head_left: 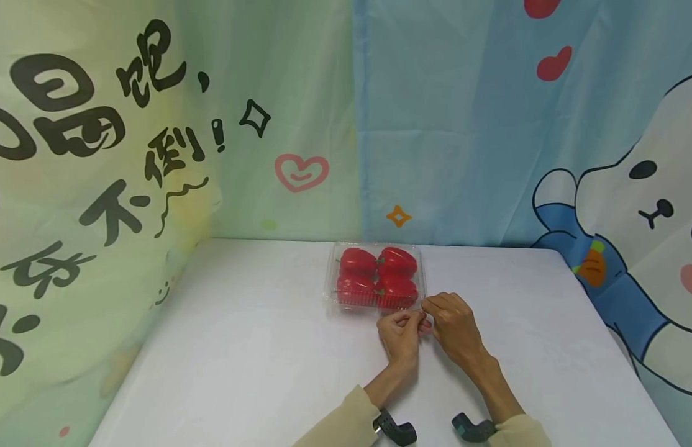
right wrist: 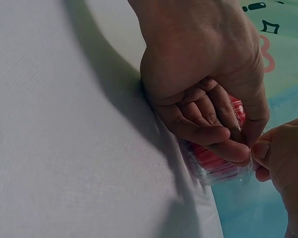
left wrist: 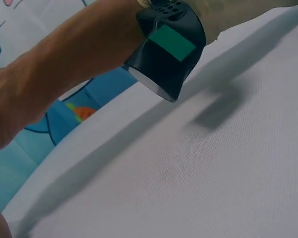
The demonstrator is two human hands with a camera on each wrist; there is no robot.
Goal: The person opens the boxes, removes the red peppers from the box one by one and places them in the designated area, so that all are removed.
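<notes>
A clear plastic clamshell box [head_left: 330, 292] at the back middle of the table holds several red bell peppers [head_left: 357, 264]. At its front right corner, my left hand [head_left: 400, 335] pinches the plastic rim with thumb and forefinger, the other fingers loosely bent. My right hand [head_left: 451, 324] meets it there from the right, also pinching the rim. The right wrist view shows the left hand [right wrist: 203, 74] from its palm side, with fingertips of the right hand [right wrist: 290, 163] against it. What exactly lies between the fingertips is mostly hidden. Only the right forearm [left wrist: 64, 59] shows well in the left wrist view.
A white table [head_left: 256, 360] carries the box close to its back edge. Printed curtains [head_left: 290, 74] hang behind and at both sides. Dark wrist cameras [head_left: 399, 429] sit on both forearms, low over the table.
</notes>
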